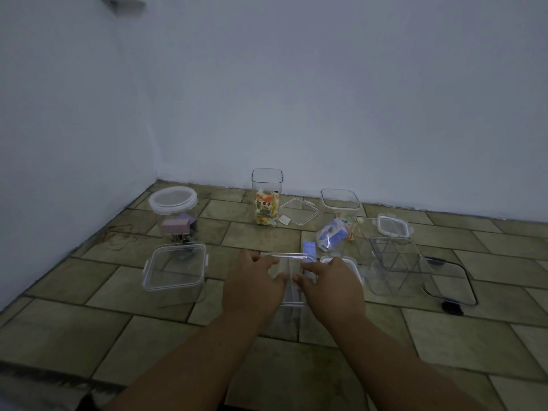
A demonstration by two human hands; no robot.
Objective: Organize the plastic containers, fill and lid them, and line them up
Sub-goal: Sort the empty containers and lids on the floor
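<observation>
Both my hands are on the top of a tall clear container [289, 304] standing on the tiled floor in front of me. My left hand [252, 284] grips its clear lid [289, 256] from the left, and my right hand [332, 287] grips it from the right. Thumbs curl over the near edge. Around it stand other clear containers: a lidded square one [175, 268] at left, a round lidded jar [173, 215] with pink items, a tall open one [267, 200] with colourful packets, and an open one [341, 218] with blue-white packets.
A loose clear lid [298, 211] lies by the tall open container. At right sit a faceted clear container [394, 262], a small white-clipped lid [391, 226] and a black-rimmed lid [450, 280]. White walls close the corner behind and at left.
</observation>
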